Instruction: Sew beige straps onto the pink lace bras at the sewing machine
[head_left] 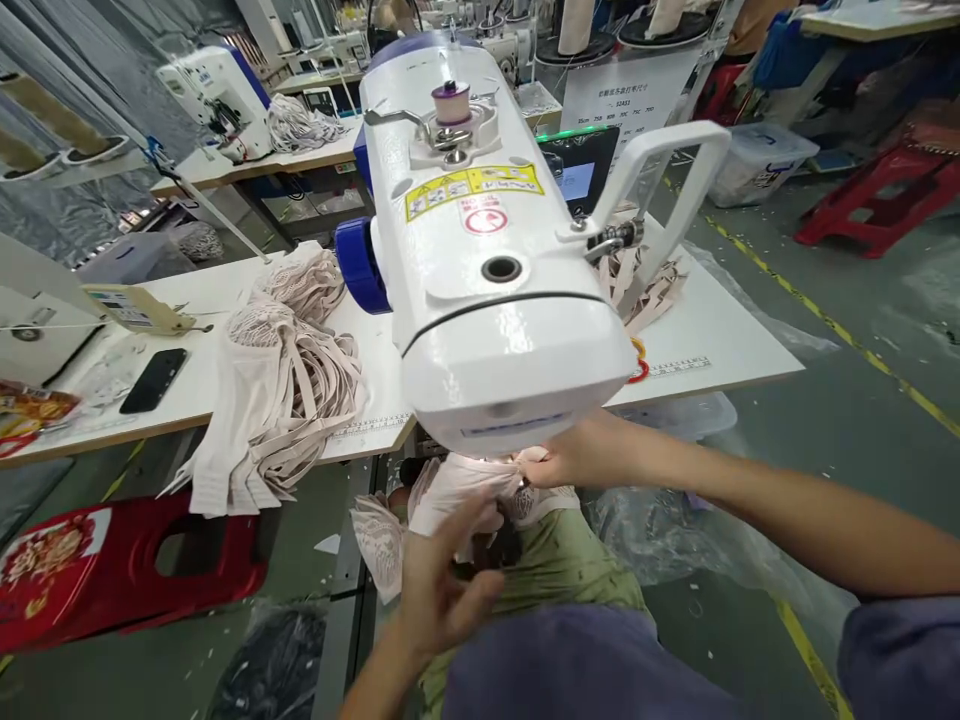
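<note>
One garment at the machine, more lying on either side

From my remote seat I see the right hand [581, 452] closed on the edge of a pale garment [452, 490], pinching it just below the near end of the white sewing machine [517, 350]. The left hand [435, 590] is on the near side of the cloth, thumb and fingers apart; it is blurred, so I can't tell whether it touches. The garment hangs over the lap, its lace part to the left.

I judge this piece to be partway through handling, since it is gripped and not laid aside. To the left, a pile of similar garments [259, 400] lies on the white surface [742, 345]; beyond the machine to the right are more pale straps [652, 290]. I can't tell which of these are finished, and the machine head hides the stitching spot from me.
</note>
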